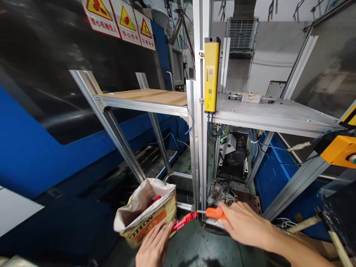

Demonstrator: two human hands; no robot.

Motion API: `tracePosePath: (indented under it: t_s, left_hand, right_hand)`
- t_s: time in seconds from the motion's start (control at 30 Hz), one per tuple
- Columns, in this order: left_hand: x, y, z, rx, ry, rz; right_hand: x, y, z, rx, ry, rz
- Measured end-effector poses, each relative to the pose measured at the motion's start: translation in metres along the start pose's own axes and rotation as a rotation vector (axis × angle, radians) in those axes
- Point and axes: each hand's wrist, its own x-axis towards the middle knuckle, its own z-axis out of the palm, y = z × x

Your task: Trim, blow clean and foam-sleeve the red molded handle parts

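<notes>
- Left hand [155, 243] holds one end of a slim red part [185, 221] in its fingertips, low in front of me.
- With my right hand [244, 222] I have a firm grip on the orange handle of a tool [214, 213]; its thin metal shaft reaches the red part's far end, though I cannot tell whether the tip is inside it.
- Just beyond my left hand an open-topped bag [168, 213] with dark lettering stands tilted, with more red pieces [154, 200] inside.
- Behind the tool rises an upright metal post [203, 141], a yellow bar [211, 76] fixed along its upper part.
- Right of the post, a grey desk [283, 113] carries a small pale fixture [250, 97].
- Left of it, brown cardboard [144, 95] covers another framed surface.
- Farther left stands a big blue machine [36, 144], three warning signs [124, 22] on its dark panel.
- At my far right is an orange box [340, 152] with a button.
</notes>
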Motion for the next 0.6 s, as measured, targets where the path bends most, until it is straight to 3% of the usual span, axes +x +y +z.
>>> tracePosePath:
  t_s: [0.17, 0.4, 0.5, 0.6]
  left_hand:
    - [-0.003, 0.007, 0.005, -0.173, 0.098, 0.018]
    - [0.029, 0.031, 0.031, -0.785, 0.273, -0.432]
    - [0.043, 0.048, 0.037, -1.090, 0.171, -0.608]
    - [0.038, 0.060, 0.031, -1.305, 0.030, -0.719]
  right_hand:
    - [-0.010, 0.008, -0.003, 0.013, -0.009, -0.027]
    - [-0.018, -0.009, 0.008, -0.005, -0.101, 0.013]
    - [-0.013, -0.018, 0.012, -0.008, -0.170, 0.039]
    - [-0.011, -0.018, 0.014, 0.003, -0.174, 0.056]
